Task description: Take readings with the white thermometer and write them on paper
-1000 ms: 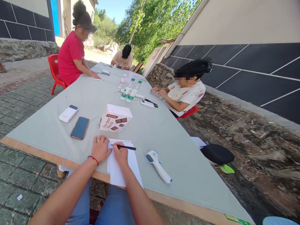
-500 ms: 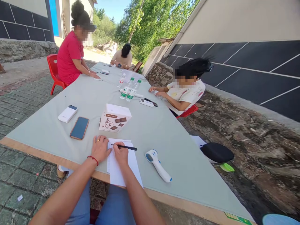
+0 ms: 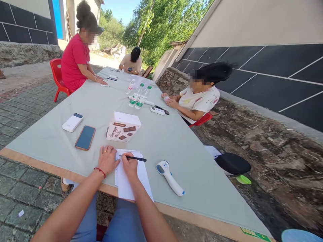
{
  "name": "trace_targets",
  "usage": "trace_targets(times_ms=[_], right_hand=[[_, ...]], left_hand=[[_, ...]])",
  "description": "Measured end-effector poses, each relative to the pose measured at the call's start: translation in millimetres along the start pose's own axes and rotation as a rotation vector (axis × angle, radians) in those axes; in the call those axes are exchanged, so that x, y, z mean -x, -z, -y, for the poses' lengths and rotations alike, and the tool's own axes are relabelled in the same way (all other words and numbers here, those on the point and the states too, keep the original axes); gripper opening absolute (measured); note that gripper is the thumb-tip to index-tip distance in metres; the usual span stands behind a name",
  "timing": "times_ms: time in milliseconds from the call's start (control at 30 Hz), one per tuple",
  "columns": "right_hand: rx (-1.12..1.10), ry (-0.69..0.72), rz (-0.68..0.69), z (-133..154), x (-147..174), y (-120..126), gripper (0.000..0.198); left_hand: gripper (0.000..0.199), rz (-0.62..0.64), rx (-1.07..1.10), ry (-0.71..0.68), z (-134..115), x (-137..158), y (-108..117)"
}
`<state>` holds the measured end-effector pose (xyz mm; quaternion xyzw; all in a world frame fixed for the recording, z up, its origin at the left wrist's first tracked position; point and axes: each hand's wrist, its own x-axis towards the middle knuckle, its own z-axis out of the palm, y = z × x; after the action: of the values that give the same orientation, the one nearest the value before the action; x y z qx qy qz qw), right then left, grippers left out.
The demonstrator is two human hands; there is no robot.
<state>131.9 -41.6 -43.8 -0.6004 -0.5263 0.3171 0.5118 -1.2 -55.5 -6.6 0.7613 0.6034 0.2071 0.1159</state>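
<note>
My right hand (image 3: 130, 165) grips a black pen (image 3: 137, 158), its tip at the upper left of a white sheet of paper (image 3: 137, 183). Fingers spread, my left hand (image 3: 108, 160) lies flat on the table with its thumb at the paper's left edge. A second sheet with small writing shows partly beneath my hands. Just beyond the paper stands a white and brown box (image 3: 123, 127) printed "Super Meal". A white and blue infrared thermometer (image 3: 169, 178) lies to the right of my right hand.
A phone (image 3: 85, 137) and a white power bank (image 3: 72, 122) lie on the left of the cloth-covered table (image 3: 202, 188). Water bottles (image 3: 137, 95) stand farther back. Three people sit around the table; the one on the right (image 3: 199, 97) handles a clear bottle.
The person on the right has raised the bottle slightly and turned it. My pen has shifted only very slightly; my left hand stays in place.
</note>
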Motion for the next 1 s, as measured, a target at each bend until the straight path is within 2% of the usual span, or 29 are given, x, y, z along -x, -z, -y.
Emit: trace_targets(times_ms=[500,1000], right_hand=[[-0.022,-0.042,-0.071,-1.1,-0.5,1.4,0.019],[-0.002,-0.029,-0.045,1.6,-0.5,1.0,0.018]], left_hand=[[0.034,0.003,-0.001,0.004,-0.1,-0.4,0.8],[0.035,0.010,0.003,0.011,-0.3,-0.4,1.2]])
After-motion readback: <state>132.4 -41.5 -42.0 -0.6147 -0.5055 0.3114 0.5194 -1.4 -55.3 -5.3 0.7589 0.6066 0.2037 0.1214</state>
